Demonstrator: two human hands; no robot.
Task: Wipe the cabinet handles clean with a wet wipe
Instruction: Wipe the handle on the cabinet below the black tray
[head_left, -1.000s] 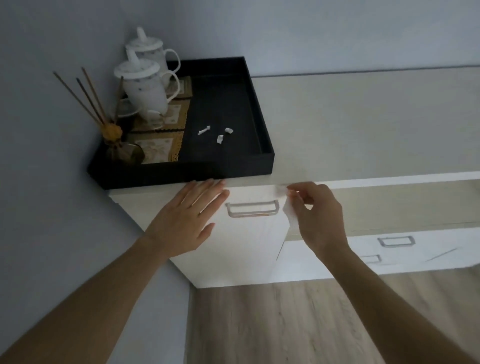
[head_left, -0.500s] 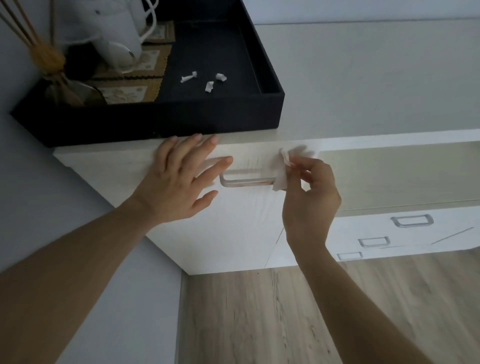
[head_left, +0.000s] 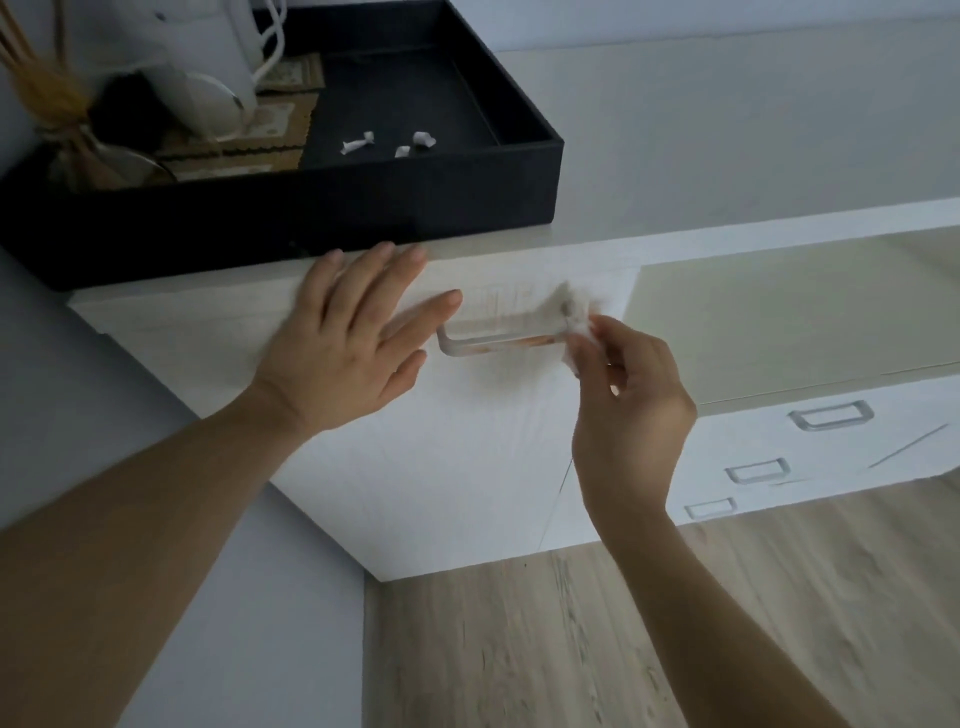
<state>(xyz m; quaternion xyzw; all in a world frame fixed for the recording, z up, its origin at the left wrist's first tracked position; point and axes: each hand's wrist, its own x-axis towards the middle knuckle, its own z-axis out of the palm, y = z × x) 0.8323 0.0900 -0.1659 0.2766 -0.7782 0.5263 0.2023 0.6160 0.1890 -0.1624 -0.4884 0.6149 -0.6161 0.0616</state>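
A metal bar handle (head_left: 496, 344) with reddish smudges sits on the top drawer front of a white cabinet (head_left: 441, 467). My right hand (head_left: 628, 405) pinches a white wet wipe (head_left: 574, 317) against the handle's right end; the wipe is blurred. My left hand (head_left: 353, 343) lies flat with straight fingers on the drawer front, just left of the handle. Three more handles (head_left: 831, 414) show on the lower drawers to the right.
A black tray (head_left: 291, 213) stands on the cabinet top at the back left, holding a white teapot (head_left: 208, 67), a reed diffuser (head_left: 57, 124) and small white paper scraps (head_left: 387, 145). Grey wall to the left, wooden floor (head_left: 571, 639) below.
The view has moved closer to the drawer. My right hand has brought the wipe onto the handle's right end. My left hand has stayed flat on the drawer front.
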